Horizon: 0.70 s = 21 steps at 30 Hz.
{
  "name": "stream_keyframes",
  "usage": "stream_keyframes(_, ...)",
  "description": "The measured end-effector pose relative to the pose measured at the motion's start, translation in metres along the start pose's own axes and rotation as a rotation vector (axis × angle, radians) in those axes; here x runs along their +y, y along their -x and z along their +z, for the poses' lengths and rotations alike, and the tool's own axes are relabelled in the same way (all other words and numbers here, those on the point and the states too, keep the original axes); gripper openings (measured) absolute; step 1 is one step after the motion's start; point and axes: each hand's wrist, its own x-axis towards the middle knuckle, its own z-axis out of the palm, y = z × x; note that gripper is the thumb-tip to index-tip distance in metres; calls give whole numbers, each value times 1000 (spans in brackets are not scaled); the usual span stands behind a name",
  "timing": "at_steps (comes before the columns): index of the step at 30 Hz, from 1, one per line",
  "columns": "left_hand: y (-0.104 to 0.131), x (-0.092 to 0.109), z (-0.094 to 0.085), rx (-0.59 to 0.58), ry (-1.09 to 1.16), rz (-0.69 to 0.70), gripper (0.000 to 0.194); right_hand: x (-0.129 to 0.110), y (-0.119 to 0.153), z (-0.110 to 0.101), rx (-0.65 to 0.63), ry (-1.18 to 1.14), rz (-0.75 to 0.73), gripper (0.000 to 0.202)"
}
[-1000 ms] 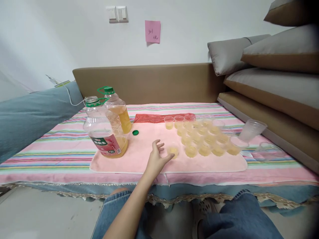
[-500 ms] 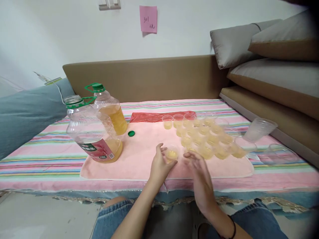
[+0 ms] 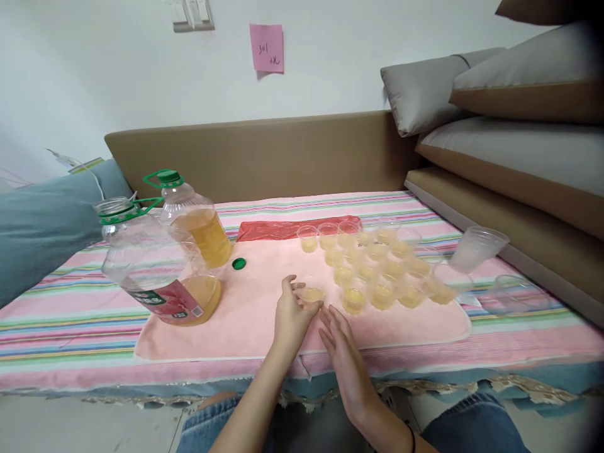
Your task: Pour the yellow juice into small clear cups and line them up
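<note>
My left hand (image 3: 291, 321) curls its fingers and thumb around a small clear plastic cup (image 3: 312, 294) with pale yellow liquid in it. Close to that cup's near right side is my right hand (image 3: 343, 352), its fingers stretched out and nothing held in them; whether the fingertips touch the cup I cannot tell. To the right, several similar cups (image 3: 381, 296) stand in close rows on a pink towel (image 3: 264, 314), each partly filled with yellow liquid.
At the left stand an uncapped bottle (image 3: 163, 296) low on yellow liquid and a capped, fuller bottle (image 3: 202, 233). A green cap (image 3: 239, 263) and red plastic bag (image 3: 278, 229) lie on the bed. Stacked cups (image 3: 477, 248) and a clear container (image 3: 516, 294) sit right, beside cushions (image 3: 509, 151).
My right hand has moved left and closer to the cup that my left hand holds. The left hand keeps its grasp. The whole view has shifted a little.
</note>
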Motion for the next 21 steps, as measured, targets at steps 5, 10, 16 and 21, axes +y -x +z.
stream_keyframes(5,-29,3,-4,-5,-34,8,64,-1,-2,3,1,-98,62,64)
stream_keyframes(10,-68,-1,-2,33,-90,-20,64,1,-3,6,-12,-186,84,55)
stream_keyframes(16,-104,-9,8,41,-131,-64,68,6,-11,6,12,-245,134,54)
stream_keyframes(21,-115,-11,19,35,-137,-48,69,10,-14,6,6,-269,202,58)
